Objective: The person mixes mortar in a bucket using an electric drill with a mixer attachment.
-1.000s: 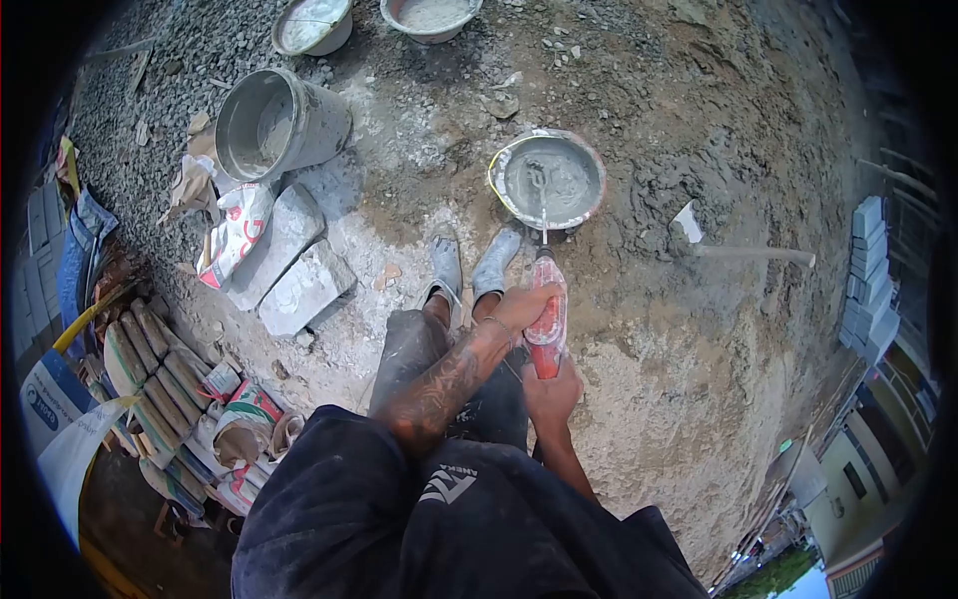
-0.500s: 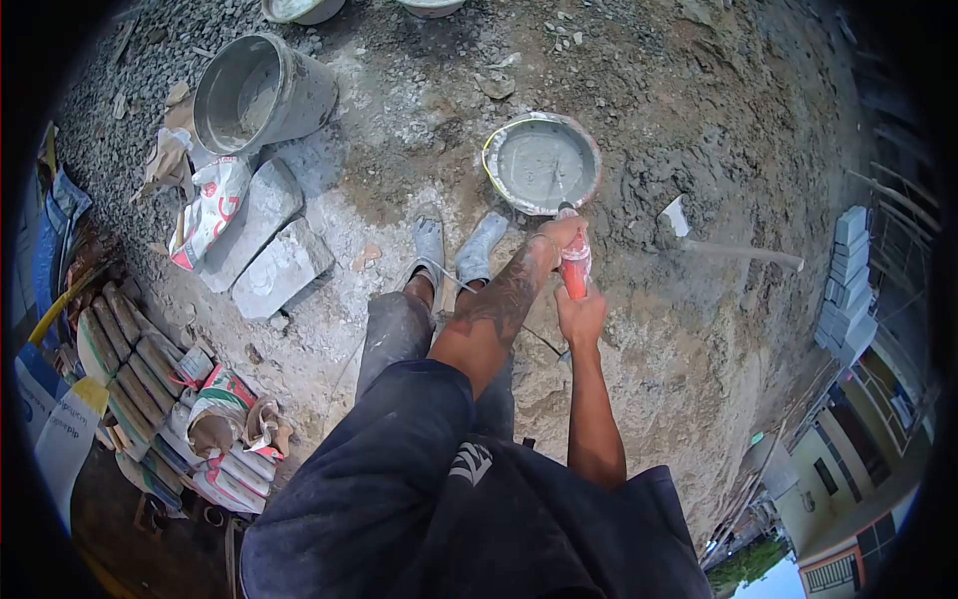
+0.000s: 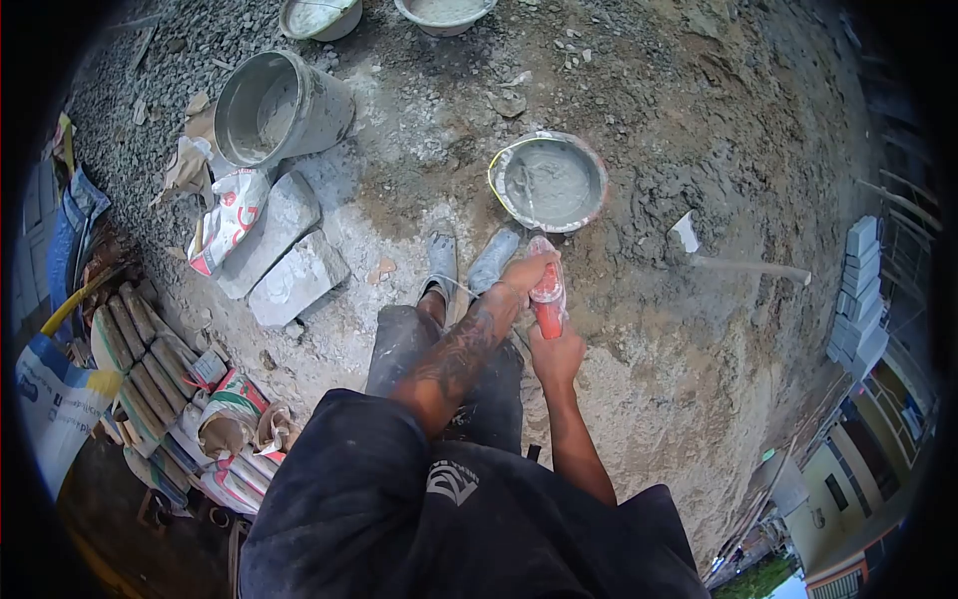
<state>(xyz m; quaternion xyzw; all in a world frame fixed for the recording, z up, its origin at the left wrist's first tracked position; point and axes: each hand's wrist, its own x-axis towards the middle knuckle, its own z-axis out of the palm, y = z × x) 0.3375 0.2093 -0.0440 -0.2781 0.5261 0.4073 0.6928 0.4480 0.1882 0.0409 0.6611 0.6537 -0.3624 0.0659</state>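
A red power tool [image 3: 548, 299] is held in both hands at the centre. My left hand [image 3: 529, 275] wraps round its front part, and my right hand [image 3: 557, 353] grips its red rear handle. The tool's front end points at a round basin [image 3: 595, 205] of wet grey mix just beyond it. A thin shaft reaches over the near rim into the mix, whose surface looks stirred. How far the shaft goes down is hidden.
A tilted grey bucket [image 3: 334, 112] stands at upper left, near concrete blocks [image 3: 299, 280] and a torn sack [image 3: 237, 212]. Two more basins [image 3: 335, 28] are at the top. Stacked sacks [image 3: 150, 384] lie at left, pale blocks [image 3: 856, 295] at right. My feet are close to the basin.
The tool and both hands have moved left and nearer to my body. The mix's surface pattern has changed, and the ground objects appear slightly lower and further right in view.
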